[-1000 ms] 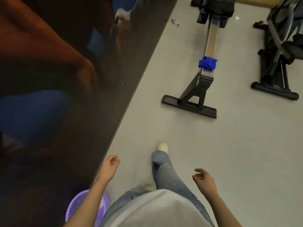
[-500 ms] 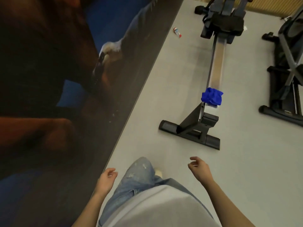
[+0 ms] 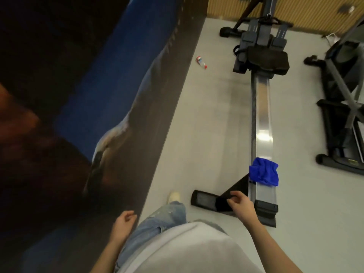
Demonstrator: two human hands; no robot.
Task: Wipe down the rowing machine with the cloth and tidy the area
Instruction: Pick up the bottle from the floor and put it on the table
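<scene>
Head view: our blue cloth (image 3: 264, 171) lies bunched on the rowing machine (image 3: 263, 115), on its rail near the back foot and just ahead of our right hand (image 3: 241, 202). That hand hangs over the foot with fingers loosely curled, holding nothing. Our left hand (image 3: 123, 223), further from the machine by the wall (image 3: 78, 95), is equally slack and empty. We judge the cloth soft, light and limp, so a pinch on its raised folds should lift it. The polished rail looks slick, and the cloth may slide along it. A small bottle (image 3: 201, 62) lies on the pale floor (image 3: 197, 134) left of the machine, near its seat (image 3: 267, 59). Another exercise machine (image 3: 342, 119) stands to its right, well apart.
</scene>
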